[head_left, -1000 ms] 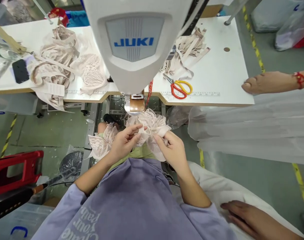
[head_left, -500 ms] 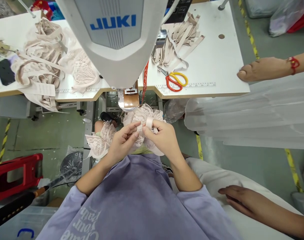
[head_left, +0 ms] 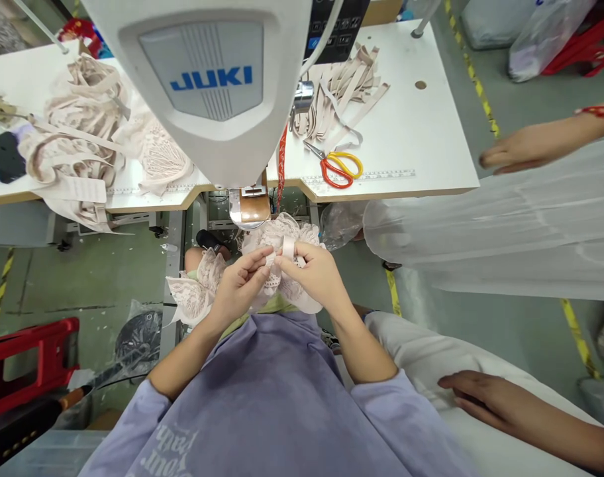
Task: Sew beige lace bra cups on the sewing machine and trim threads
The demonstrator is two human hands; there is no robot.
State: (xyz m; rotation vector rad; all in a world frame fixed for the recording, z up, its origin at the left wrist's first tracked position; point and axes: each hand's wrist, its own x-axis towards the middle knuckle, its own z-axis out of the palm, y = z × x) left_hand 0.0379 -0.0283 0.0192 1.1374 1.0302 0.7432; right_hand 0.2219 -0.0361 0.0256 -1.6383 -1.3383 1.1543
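Note:
Over my lap lies a bunched pale pink lace bra (head_left: 282,227), one lace cup (head_left: 190,298) spreading out to the left. A pale satin strap (head_left: 289,247) loops up from between my fingers. My left hand (head_left: 237,288) is closed, its thumb and fingertips pinching a small end of the pale band. Close beside it, my right hand (head_left: 316,275) is closed on the strap, with the loop standing over its index finger. Both hands are in front of the sewing machine (head_left: 202,99), just below its small work plate (head_left: 251,209). The exact spot between the fingertips is partly hidden.
On the white table (head_left: 431,146) lie scissors (head_left: 339,169), a pile of straps (head_left: 344,93), heaped lace pieces (head_left: 78,126) and a phone (head_left: 6,157). At right are another person's hand (head_left: 535,146), white sheer fabric (head_left: 505,218), and another hand (head_left: 485,391). A red stool (head_left: 31,364) stands left.
My view has shifted slightly, so the machine and table sit lower and further left. Both hands keep their pinch on the strap. The other person's upper hand has shifted away from the table's corner.

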